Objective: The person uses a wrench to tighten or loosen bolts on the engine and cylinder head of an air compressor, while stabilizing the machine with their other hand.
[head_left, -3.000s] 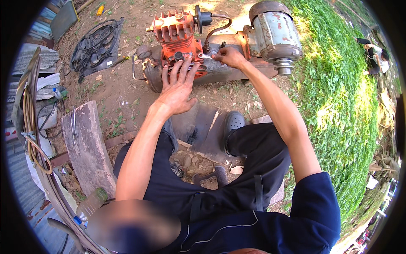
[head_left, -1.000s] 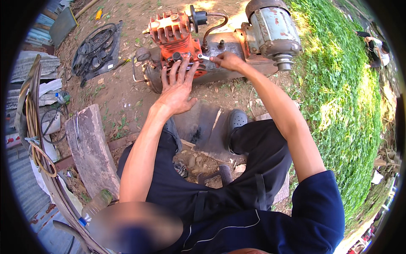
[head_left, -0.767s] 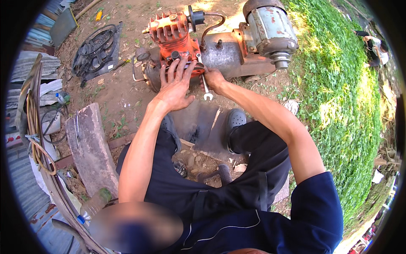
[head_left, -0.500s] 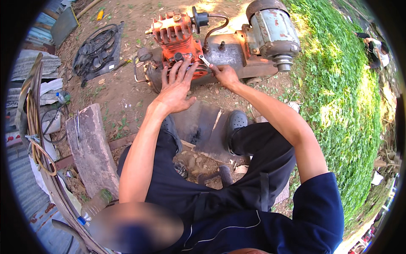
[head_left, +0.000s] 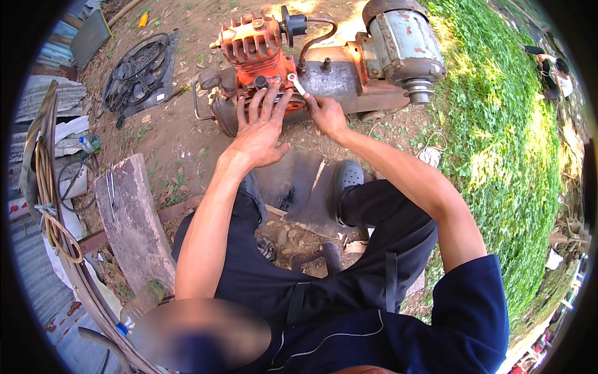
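An orange-red air compressor pump with cooling fins sits on a rusty grey tank. My left hand lies spread against the lower front of the pump, fingers stretched and apart, holding nothing. My right hand grips a silver wrench by its lower end. The wrench's ring end points up and to the left, close to the pump's right side; whether it touches a bolt I cannot tell. The part under my left fingers is mostly hidden.
A grey electric motor with a pulley stands at the tank's right end. Black belts or cables lie on the ground at left, near a weathered plank. Coiled hose hangs at far left. Another person is far right on the grass.
My right hand has shifted slightly left, and the wrench's ring end has moved up and left along the pump. The left hand stays nearly in place.
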Demonstrator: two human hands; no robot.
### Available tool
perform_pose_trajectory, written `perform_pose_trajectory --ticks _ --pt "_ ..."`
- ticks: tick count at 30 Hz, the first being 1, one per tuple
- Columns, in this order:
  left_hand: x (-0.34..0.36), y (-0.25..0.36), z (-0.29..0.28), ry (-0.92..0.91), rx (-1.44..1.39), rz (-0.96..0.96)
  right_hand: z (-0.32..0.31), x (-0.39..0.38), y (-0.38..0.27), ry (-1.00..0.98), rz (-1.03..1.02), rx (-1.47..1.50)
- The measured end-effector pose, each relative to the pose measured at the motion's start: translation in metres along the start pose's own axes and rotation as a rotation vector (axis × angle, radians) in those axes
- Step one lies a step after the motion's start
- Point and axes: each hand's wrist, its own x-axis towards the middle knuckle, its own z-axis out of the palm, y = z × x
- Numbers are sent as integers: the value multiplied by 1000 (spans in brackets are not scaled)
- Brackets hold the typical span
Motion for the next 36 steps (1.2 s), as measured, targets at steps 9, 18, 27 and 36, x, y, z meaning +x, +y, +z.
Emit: perform_pose_trajectory --ticks 9,18,27,36 --pt "-1 -6 -5 9 -24 45 -77 68 18 -219 -209 -417" --pt "-3 -2 -5 19 -28 42 -65 90 19 -295 -256 -470" --pt "-3 -4 -4 3 -30 37 -47 77 35 -320 -24 -315" --pt "2 -3 -1 -23 -9 11 44 3 12 -108 446 688"
